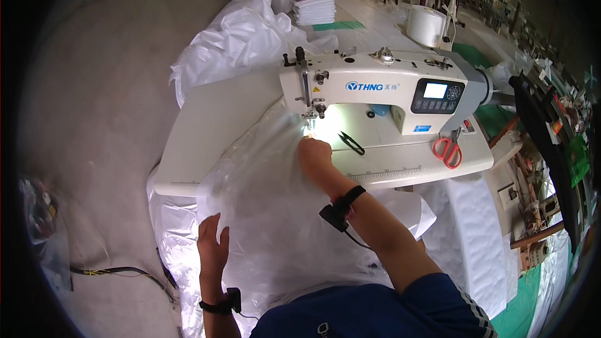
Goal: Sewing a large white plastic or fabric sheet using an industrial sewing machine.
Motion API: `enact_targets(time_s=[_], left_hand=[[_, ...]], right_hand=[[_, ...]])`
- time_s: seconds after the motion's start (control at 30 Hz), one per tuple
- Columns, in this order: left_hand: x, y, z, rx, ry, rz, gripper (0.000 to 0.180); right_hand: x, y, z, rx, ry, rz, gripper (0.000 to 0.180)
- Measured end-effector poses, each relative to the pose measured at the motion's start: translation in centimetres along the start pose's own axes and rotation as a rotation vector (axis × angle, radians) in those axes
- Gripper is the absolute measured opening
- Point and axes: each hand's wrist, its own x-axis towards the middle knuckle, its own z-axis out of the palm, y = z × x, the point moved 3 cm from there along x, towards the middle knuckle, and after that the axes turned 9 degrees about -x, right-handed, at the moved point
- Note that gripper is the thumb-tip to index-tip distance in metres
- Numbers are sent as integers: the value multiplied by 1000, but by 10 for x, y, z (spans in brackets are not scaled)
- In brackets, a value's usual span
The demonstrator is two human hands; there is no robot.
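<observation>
A translucent white plastic sheet drapes over the front of a white sewing machine and hangs toward me. One of its edges runs up to the lit needle area. Just in front of the needle is my right hand, its fingers curled closed at the sheet's edge; what they pinch is hidden. My left hand is lower on the left, over the hanging sheet, with thumb and fingers apart. Black thread snips lie on the machine bed, right of my right hand. Both wrists wear black straps with small devices.
Red-handled scissors rest at the bed's right end, below the control panel. Behind the machine are bunched white plastic, a folded white stack and a thread cone. A black cable crosses the floor at left.
</observation>
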Motion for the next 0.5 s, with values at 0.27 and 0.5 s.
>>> enact_targets(time_s=[0.27,0.5], left_hand=[[-126,-86,-33,125,-542,-464,57],[-262,-107,-7,162,-910,-651,113]], right_hand=[[-31,40,-2,394,-100,2,31],[-200,113,-20,970,-627,44,35]])
